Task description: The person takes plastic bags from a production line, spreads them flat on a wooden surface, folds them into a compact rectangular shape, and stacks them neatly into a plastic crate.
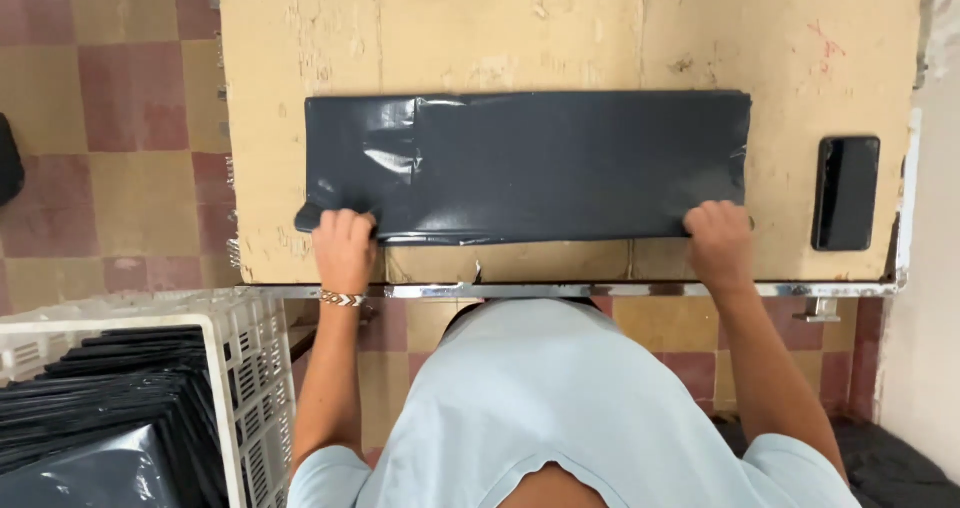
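Note:
A long dark grey plastic bag, folded into a flat rectangle, lies across a worn table covered in cardboard. My left hand grips the bag's near left corner, with the fingers curled over its edge. My right hand holds the near right corner in the same way. A beaded bracelet sits on my left wrist. Both hands rest near the table's metal front edge.
A black phone lies on the table's right side. At lower left stands a white plastic crate holding a stack of folded dark bags. Red and yellow floor tiles show at left. A white wall is at right.

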